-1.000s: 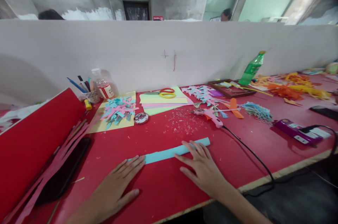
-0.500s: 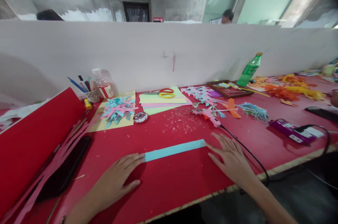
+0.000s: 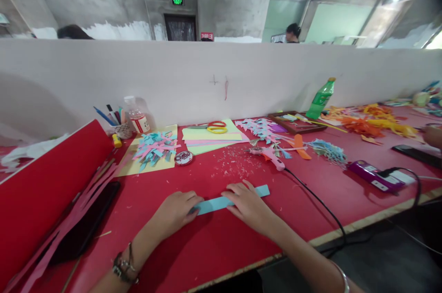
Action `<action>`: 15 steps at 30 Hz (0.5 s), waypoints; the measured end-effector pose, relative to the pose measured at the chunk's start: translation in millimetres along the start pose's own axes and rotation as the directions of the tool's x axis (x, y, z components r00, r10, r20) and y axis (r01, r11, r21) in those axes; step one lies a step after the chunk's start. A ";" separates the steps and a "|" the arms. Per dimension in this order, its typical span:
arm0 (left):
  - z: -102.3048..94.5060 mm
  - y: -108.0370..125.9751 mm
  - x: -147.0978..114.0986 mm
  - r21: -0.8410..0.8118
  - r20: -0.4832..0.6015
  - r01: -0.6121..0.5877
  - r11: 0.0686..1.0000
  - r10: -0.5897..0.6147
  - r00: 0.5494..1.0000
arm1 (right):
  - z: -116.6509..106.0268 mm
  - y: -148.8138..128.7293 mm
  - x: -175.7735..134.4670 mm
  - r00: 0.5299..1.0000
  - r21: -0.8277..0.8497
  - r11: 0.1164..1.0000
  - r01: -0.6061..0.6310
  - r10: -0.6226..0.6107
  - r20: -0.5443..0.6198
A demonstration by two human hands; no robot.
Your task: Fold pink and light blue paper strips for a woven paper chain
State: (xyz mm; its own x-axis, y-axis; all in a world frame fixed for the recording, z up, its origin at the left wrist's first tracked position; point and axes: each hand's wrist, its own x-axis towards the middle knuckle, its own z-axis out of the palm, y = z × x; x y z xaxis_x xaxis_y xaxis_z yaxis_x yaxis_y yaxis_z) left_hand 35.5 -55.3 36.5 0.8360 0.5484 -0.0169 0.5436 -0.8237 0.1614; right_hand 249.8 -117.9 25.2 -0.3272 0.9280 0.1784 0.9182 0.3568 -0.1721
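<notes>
A light-blue paper strip (image 3: 214, 204) lies on the red table in front of me, slanting slightly up to the right. My left hand (image 3: 177, 210) has its thumb and fingers closed on the strip's left end, hiding that tip. Over the strip's right half rests my right hand (image 3: 249, 208), palm down, its fingers apart and touching the paper. The strip's right end sticks out beyond those fingers. A pink glue gun (image 3: 271, 156) lies behind my right hand, its black cord trailing to the table edge.
Behind are scissors (image 3: 217, 128) on stacked coloured paper (image 3: 203, 139), a paper-strip pile (image 3: 154, 148) and a round tin (image 3: 183, 158). To the right are a purple power strip (image 3: 375, 176), a green bottle (image 3: 321, 100) and another person's hand (image 3: 433, 136). A phone (image 3: 86, 224) lies left.
My right hand has moved left from the strip's right end onto its right half. My left hand has moved slightly right and closed on the left end. The view has tilted up.
</notes>
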 end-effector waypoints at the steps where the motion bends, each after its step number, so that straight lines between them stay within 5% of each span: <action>1: 1.5 0.7 0.2 0.004 -0.018 0.000 1.000 0.000 1.000 | -0.1 -1.1 1.5 1.000 -0.003 1.000 0.006 -0.006 0.007; 7: 6.1 12.7 3.5 0.051 -0.103 0.026 0.998 -0.021 0.994 | 1.2 -8.4 7.2 0.999 0.035 0.998 -0.050 0.050 -0.007; 15: -2.4 27.9 4.5 0.243 -0.026 0.026 0.970 -0.021 0.999 | -7.4 -14.9 20.9 0.995 0.260 0.961 -0.098 0.099 0.010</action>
State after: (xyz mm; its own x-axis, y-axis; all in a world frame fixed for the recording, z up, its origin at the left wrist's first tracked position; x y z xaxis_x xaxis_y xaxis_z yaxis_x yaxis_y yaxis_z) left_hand 54.3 -75.5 43.3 0.8223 0.5690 0.0052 0.5673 -0.8192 -0.0835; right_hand 231.0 -104.6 38.7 -0.2370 0.9598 0.1506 0.8561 0.2796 -0.4345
